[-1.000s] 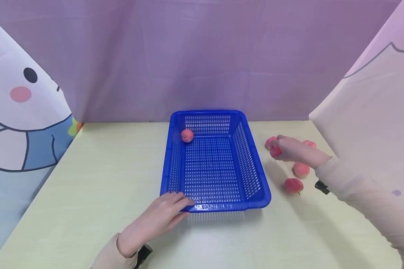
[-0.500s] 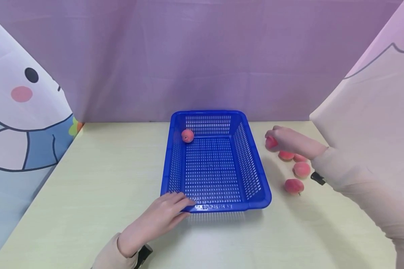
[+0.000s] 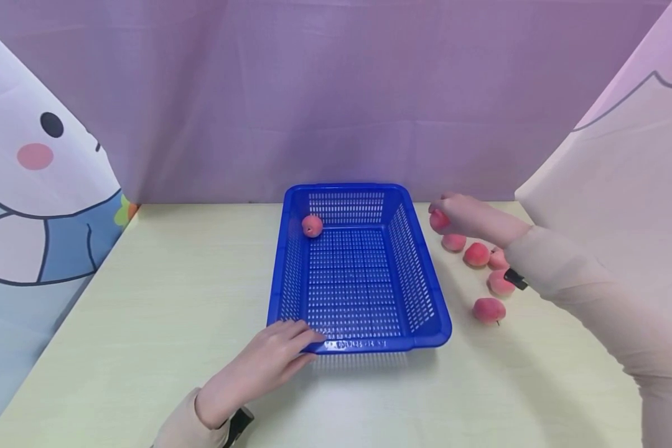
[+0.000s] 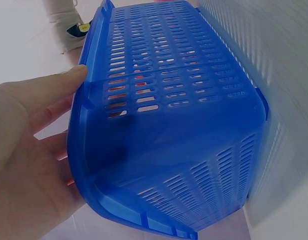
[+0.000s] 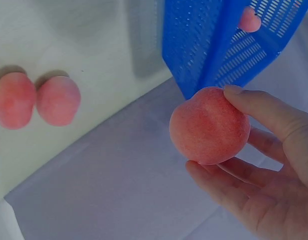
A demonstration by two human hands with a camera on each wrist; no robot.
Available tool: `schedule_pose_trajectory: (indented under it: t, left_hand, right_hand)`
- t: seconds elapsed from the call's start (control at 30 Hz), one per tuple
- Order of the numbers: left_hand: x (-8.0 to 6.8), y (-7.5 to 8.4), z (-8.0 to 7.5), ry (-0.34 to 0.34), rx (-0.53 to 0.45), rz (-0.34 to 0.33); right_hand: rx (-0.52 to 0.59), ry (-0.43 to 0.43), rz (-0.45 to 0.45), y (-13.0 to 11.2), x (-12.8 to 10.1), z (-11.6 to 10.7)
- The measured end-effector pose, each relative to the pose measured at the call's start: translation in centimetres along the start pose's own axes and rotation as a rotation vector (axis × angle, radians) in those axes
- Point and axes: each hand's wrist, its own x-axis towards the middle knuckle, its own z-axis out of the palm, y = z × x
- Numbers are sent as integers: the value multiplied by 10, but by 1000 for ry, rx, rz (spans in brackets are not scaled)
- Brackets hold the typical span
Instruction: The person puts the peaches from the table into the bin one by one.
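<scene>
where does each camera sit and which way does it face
Head: worn on the head, looking forward and down at the blue basket and the pink fruits beside it; left hand and right hand show.
Left wrist: worn there, looking at the basket's outside up close; the left hand grips it, and the right sleeve shows beyond.
Right wrist: worn there, looking at the held fruit, with the basket beyond; the right hand shows.
Shared: head and right wrist both show the held fruit.
</scene>
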Motion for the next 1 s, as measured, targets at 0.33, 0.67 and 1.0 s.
schedule_pose_trajectory:
  t: [0.33,0.67,1.0]
  left_hand:
    - [0,0,0,-7,-9,-11]
    - [1,-1,1,3,-8,6]
    - [1,-2,2,19,5,22]
  right_hand:
    - [-172,57,-162,-14,19,-8]
    - [-143,14,-154,-33,35,-14]
    - [-120,-2,-197,-52,54,-8]
